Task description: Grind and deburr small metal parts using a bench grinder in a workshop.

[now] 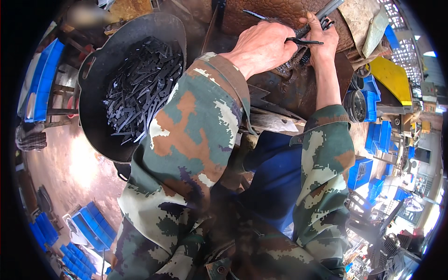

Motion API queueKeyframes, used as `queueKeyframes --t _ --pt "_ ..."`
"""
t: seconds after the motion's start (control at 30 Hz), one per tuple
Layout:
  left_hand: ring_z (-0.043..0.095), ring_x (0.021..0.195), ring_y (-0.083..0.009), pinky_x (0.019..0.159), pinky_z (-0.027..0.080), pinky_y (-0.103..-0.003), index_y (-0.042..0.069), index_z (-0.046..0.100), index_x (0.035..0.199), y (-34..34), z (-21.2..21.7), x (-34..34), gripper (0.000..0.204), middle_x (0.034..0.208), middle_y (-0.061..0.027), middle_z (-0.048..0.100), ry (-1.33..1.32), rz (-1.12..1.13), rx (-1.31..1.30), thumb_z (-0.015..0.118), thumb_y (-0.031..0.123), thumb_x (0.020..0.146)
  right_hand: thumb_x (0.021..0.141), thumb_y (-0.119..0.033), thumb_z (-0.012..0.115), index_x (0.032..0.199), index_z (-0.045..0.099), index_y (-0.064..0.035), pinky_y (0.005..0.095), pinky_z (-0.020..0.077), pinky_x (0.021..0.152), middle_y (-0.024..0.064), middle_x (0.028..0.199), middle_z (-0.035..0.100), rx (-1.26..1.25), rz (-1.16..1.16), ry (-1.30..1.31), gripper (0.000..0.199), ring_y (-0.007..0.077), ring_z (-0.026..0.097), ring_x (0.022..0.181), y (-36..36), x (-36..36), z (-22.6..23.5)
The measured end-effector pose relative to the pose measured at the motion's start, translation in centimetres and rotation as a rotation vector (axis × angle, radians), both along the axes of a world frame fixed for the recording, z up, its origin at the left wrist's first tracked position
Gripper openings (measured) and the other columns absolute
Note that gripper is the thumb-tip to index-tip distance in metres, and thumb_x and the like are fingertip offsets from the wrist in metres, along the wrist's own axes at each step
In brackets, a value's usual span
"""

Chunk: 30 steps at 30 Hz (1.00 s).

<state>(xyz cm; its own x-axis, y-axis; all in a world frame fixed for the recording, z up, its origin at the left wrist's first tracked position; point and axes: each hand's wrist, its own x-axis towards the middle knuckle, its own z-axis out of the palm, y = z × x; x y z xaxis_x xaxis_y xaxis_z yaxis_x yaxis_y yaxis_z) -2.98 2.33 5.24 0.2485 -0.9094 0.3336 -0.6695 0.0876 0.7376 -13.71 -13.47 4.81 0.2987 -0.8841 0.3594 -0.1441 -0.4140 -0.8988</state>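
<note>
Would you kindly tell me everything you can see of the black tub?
The tub is black, broad and deep, seemingly rubber or plastic, with a slotted handle at its left rim. Its mouth faces up, at the person's left. Thin dark strips lie heaped inside. The left sleeve overlaps its edge in view; contact is unclear.

Tub (96, 109), left: smooth, matt, rubber or plastic. Strips (142, 84) in tub: metal-looking, mostly matt, some faces glossy. Held strip (308, 42), far: matt, material unclear. Work surface (261, 11), far: rough, pitted. Sleeves (191, 135), near: matt cloth. Bins (359, 172), right: smooth plastic.
</note>
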Motion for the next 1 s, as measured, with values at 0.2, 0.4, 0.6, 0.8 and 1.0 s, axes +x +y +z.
queueKeyframes --t 0.2,0.4,0.6,0.8,1.0 --pt "0.064 0.075 -0.0376 0.073 0.050 -0.047 0.008 0.072 0.106 0.0 0.1 -0.1 0.025 0.075 -0.0193 0.064 -0.023 0.006 -0.024 0.062 0.024 0.089 0.092 -0.025 0.071 0.099 0.064 -0.0047 0.0258 0.0437 0.043 0.0026 0.081 0.073 0.058 0.012 0.035 0.022 0.0079 0.055 0.054 0.4 -0.1 0.5" --pt "0.062 0.067 -0.0290 0.067 0.049 -0.041 0.008 0.070 0.108 0.3 1.1 -0.2 0.026 0.069 -0.0152 0.061 0.037 0.010 -0.098 0.059 0.024 0.091 0.092 -0.024 0.071 0.098 0.062 -0.0026 0.0253 0.0449 0.039 0.0054 0.081 0.071 0.109 0.054 -0.022 0.024 0.0121 0.057 0.045 0.4 -0.1 0.8" --pt "0.058 0.065 -0.0128 0.062 0.047 -0.031 0.003 0.067 0.109 0.1 0.9 1.1 0.028 0.068 -0.0054 0.061 0.169 0.042 -0.192 0.056 0.025 0.095 0.091 -0.020 0.071 0.100 0.068 -0.0028 0.0247 0.0451 0.042 0.0016 0.071 0.062 0.298 0.074 -0.002 0.019 0.0065 0.042 0.044 4.2 -2.2 2.2" --pt "0.065 0.083 -0.0393 0.075 0.050 -0.045 0.009 0.069 0.106 0.9 1.0 2.6 0.030 0.086 -0.0186 0.069 0.213 0.112 -0.033 0.060 0.032 0.088 0.085 -0.017 0.078 0.099 0.071 -0.0059 0.0248 0.0463 0.044 0.0020 0.076 0.063 0.434 0.316 0.187 0.019 0.0077 0.049 0.047 9.1 -7.5 4.0" --pt "0.061 0.069 -0.0179 0.067 0.048 -0.034 0.000 0.069 0.101 0.3 0.7 1.9 0.033 0.075 -0.0089 0.067 0.085 0.095 0.008 0.060 0.031 0.093 0.078 -0.010 0.081 0.105 0.068 -0.0060 0.0292 0.0554 0.071 0.0051 0.106 0.069 0.097 0.584 0.354 0.030 0.0163 0.066 0.086 13.3 -11.5 1.6"
